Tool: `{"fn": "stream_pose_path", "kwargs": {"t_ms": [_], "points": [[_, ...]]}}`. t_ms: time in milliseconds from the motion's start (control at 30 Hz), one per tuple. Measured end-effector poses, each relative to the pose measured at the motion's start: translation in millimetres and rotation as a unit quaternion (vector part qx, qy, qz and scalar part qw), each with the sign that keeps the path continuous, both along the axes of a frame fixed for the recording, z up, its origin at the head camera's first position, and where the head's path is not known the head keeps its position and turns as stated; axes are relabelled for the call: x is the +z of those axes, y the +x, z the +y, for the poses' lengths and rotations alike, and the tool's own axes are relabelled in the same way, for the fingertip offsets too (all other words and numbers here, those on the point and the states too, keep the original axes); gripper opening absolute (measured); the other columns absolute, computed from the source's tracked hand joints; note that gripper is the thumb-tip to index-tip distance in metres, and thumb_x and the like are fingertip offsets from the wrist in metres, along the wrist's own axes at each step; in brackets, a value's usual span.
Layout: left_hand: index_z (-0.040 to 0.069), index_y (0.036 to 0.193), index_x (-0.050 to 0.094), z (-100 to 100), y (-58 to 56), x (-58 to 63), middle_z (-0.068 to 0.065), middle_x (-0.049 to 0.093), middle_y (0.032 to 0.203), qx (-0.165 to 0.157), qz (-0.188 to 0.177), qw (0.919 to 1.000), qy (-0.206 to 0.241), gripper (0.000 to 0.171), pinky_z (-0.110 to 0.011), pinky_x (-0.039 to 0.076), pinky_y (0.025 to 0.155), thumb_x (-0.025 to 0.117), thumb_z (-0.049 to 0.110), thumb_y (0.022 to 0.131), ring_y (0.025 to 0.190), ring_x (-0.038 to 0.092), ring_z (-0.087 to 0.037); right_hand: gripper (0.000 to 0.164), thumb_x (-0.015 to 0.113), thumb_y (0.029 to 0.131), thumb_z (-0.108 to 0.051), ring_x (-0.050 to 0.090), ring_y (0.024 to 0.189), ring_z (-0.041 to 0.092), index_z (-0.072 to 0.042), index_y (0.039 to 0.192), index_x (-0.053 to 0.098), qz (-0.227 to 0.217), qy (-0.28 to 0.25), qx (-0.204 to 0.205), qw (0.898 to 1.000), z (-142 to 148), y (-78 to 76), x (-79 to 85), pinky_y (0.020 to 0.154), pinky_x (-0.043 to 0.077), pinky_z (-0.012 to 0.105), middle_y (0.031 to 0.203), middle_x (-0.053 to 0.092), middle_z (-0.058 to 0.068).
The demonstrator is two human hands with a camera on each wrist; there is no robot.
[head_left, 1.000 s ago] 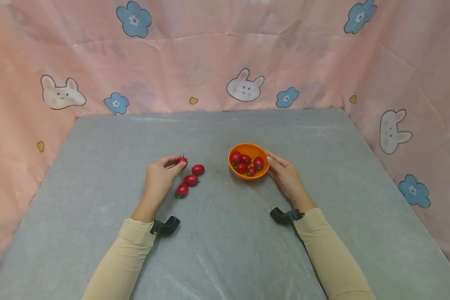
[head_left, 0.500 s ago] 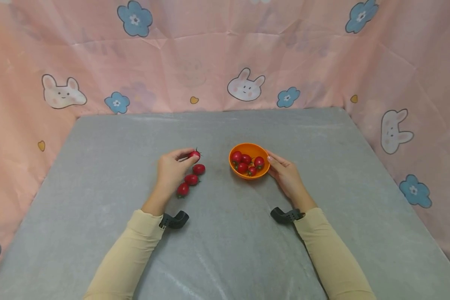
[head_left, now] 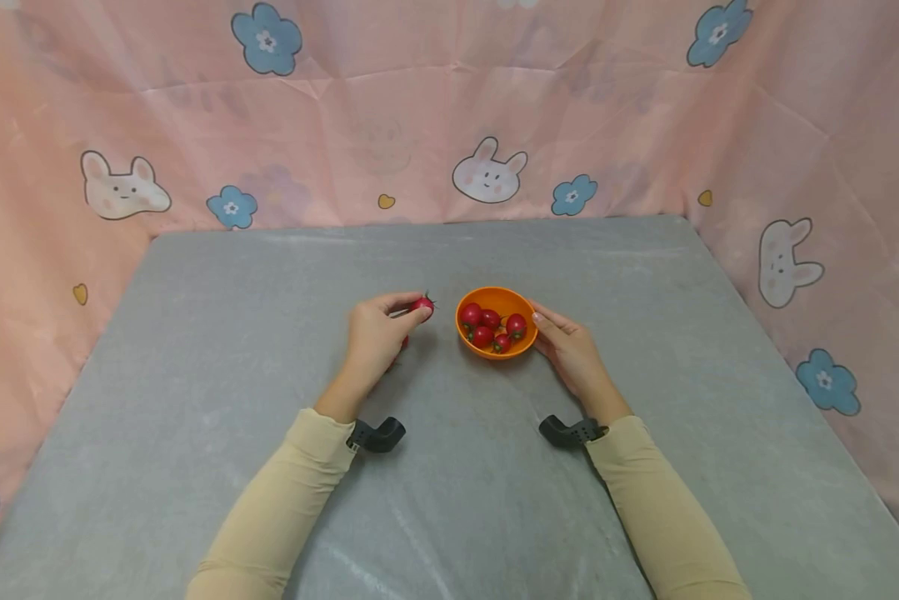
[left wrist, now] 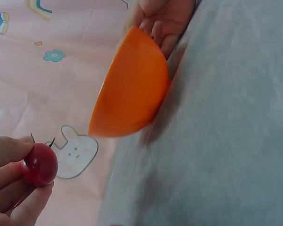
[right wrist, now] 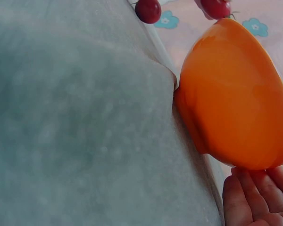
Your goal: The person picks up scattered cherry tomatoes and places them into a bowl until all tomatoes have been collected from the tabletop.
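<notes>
Between thumb and fingers, my left hand (head_left: 374, 337) pinches a cherry tomato (head_left: 422, 307) by its sides, green stem up. It is held above the table, just left of an orange bowl (head_left: 507, 298). Several cherry tomatoes (head_left: 516, 326) lie inside that bowl. My right hand (head_left: 575, 354) holds the bowl's right side, thumb at the rim and fingers against the outer wall, as the right wrist view also shows. Loose cherry tomatoes (head_left: 405, 342) on the table are mostly hidden behind my left hand; one tomato (right wrist: 148, 10) shows in the right wrist view.
A grey cloth covers the table (head_left: 449, 500). Pink curtains (head_left: 419, 108) with rabbits and flowers stand along its back and sides. Each wrist wears a black camera band (head_left: 377, 435).
My left hand has carried the pinched tomato up and rightward, close to the bowl, and now covers most of the loose tomatoes. My right hand and the bowl have stayed put.
</notes>
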State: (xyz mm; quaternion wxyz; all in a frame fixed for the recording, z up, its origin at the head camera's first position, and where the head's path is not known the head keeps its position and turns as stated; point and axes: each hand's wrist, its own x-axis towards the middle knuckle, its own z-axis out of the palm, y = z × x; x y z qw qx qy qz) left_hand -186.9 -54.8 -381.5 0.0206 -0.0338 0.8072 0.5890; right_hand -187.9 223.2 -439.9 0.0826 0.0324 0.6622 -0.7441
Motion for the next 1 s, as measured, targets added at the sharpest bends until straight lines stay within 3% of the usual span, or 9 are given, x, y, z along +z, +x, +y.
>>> {"fn": "stream_pose_path", "kwargs": {"t_ms": [167,267,433,1000], "points": [[0.012,0.110,0.078,10.4,-3.6,0.6,-0.007,0.077,0.106,-0.015,0.023,0.9996,0.007,0.027,-0.026,0.056,0.077,0.079,0.024,0.086,0.105,0.068,-0.018,0.051,0.047,0.106,-0.023,0.055,0.127,0.003,0.002,0.150,0.038,-0.002,0.002,0.000,1.000,0.1,0.2,-0.2,0.097,0.050,0.016,0.159,0.035,0.015],[0.010,0.110,0.078,15.9,-4.3,2.5,-0.008,0.077,0.105,-0.023,0.027,0.9993,0.012,0.027,-0.031,0.058,0.084,0.079,0.022,0.086,0.107,0.068,-0.018,0.051,0.047,0.106,-0.022,0.056,0.124,0.001,0.002,0.150,0.038,-0.003,-0.003,-0.001,1.000,-0.2,0.2,-0.4,0.096,0.051,0.016,0.159,0.035,0.016],[0.011,0.112,0.077,24.4,-4.5,4.2,-0.007,0.077,0.108,-0.032,0.026,0.9991,0.007,0.029,-0.035,0.057,0.090,0.079,0.023,0.086,0.108,0.068,-0.018,0.052,0.048,0.105,-0.022,0.058,0.119,-0.002,0.003,0.149,0.038,-0.003,-0.009,-0.002,1.000,-0.4,-0.1,-0.4,0.096,0.051,0.016,0.158,0.035,0.016],[0.014,0.114,0.077,42.8,-5.4,5.1,-0.004,0.075,0.115,-0.060,0.023,0.9977,-0.021,0.029,-0.034,0.057,0.091,0.078,0.025,0.087,0.112,0.065,-0.018,0.052,0.048,0.106,-0.021,0.058,0.116,-0.004,0.004,0.149,0.037,0.000,-0.014,0.001,1.000,-0.4,-1.0,-0.6,0.095,0.051,0.016,0.158,0.034,0.018]]}}
